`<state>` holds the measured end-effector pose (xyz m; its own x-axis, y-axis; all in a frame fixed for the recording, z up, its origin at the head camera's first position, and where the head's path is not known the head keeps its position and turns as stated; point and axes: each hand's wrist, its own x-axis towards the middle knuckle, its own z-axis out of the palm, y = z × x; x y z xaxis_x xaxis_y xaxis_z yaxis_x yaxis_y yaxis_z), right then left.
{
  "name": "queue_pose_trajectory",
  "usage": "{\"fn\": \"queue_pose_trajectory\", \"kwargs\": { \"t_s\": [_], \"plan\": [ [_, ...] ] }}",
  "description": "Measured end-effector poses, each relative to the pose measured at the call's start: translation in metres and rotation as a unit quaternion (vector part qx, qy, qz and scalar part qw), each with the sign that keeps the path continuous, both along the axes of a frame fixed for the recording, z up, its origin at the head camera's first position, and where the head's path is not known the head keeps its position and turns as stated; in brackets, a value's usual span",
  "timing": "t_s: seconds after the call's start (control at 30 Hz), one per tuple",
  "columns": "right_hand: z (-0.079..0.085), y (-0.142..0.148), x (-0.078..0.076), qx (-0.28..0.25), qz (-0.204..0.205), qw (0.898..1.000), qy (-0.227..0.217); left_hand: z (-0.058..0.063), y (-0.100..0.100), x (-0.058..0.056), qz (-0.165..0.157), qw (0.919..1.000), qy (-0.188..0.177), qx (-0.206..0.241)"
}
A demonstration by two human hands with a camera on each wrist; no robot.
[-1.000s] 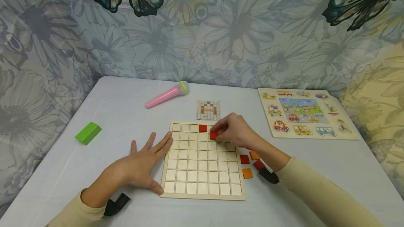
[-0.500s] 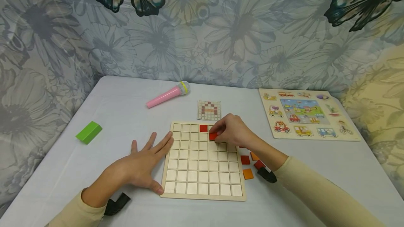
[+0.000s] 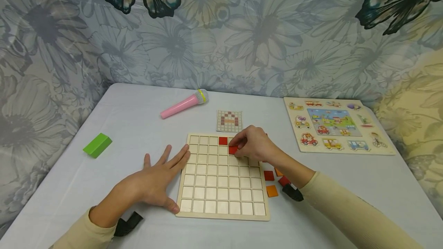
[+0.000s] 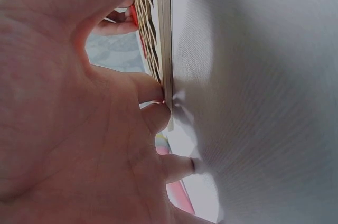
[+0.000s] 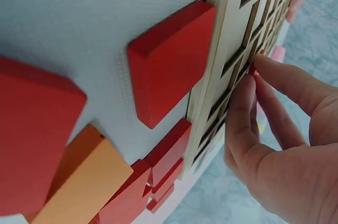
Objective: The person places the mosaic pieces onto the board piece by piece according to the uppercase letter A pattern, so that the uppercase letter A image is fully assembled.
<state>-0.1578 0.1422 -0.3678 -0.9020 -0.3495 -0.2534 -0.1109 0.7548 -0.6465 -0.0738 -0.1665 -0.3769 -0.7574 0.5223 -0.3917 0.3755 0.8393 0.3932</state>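
Note:
A wooden grid board [image 3: 222, 216] lies on the white table, with one red square tile [image 3: 223, 141] in its top row. My right hand [image 3: 255, 143] pinches another red tile [image 3: 232, 150] between thumb and fingers, over a second-row cell one column to the right. In the right wrist view only a sliver of that tile shows between the fingertips [image 5: 259, 61]. My left hand [image 3: 152, 181] is spread at the board's left edge, its thumb at the lower corner and fingertips along the side. The left wrist view shows those fingers [image 4: 150, 87] against the board's edge.
Several red tiles [image 5: 171, 63] and orange tiles [image 3: 272, 191] lie right of the board. Behind it is a small pattern card [image 3: 229, 121]. A pink toy microphone [image 3: 180, 106], a green block [image 3: 97, 145] and a picture puzzle board [image 3: 337, 141] are farther out.
The red tile in my right hand has shifted slightly left and turned squarer to its cell. My left hand stays in place at the board's edge.

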Motion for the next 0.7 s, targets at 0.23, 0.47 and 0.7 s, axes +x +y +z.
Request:
{"fn": "queue_pose_trajectory", "kwargs": {
  "t_s": [0.23,0.47,0.7],
  "plan": [
    [-0.001,0.003,-0.001,-0.008,0.013,1.0,0.01,0.001,0.0,0.0,0.003,1.0,-0.003,0.004],
    [0.0,0.009,-0.001,-0.029,0.019,0.999,0.021,-0.001,-0.001,-0.001,0.002,1.0,0.002,-0.001],
    [0.004,0.022,-0.003,-0.038,0.011,0.999,0.03,-0.001,0.0,0.0,0.002,1.0,-0.001,0.003]
  ]
}}
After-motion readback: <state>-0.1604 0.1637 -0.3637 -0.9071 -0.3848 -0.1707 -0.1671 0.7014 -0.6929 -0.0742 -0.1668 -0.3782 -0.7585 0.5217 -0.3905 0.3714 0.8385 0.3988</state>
